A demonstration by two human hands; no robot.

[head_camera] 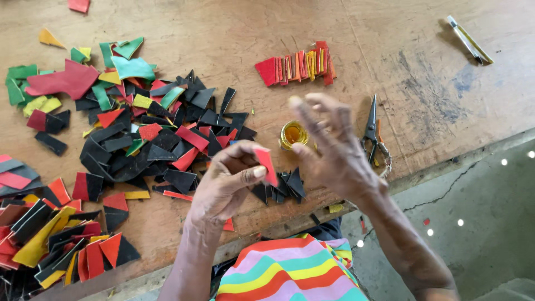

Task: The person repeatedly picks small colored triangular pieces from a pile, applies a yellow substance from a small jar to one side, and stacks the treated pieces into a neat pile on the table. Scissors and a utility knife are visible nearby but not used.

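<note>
While the left hand [225, 181] is raised above the near edge of the wooden table [390, 67], its fingers are curled inward and a small red piece [266, 165] is pinched between the thumb and the fingertips, held upright and tilted slightly. The right hand [334, 150] is lifted just beside it, wrist bent back, with the fingers spread loosely and nothing gripped; its thumb tip is brought close to the red piece, though whether contact is made cannot be told. A small jar of yellow liquid [293, 134] is partly covered by the right hand, and the scissors [372, 131] beyond are hidden in part by the same hand. A few black triangles [287, 187] are seen under and between the two hands. The heap of black, red and green scraps [150, 128] lies to the left, and the stacks of joined pieces [50, 234] are cut off by the picture's lower left edge.
</note>
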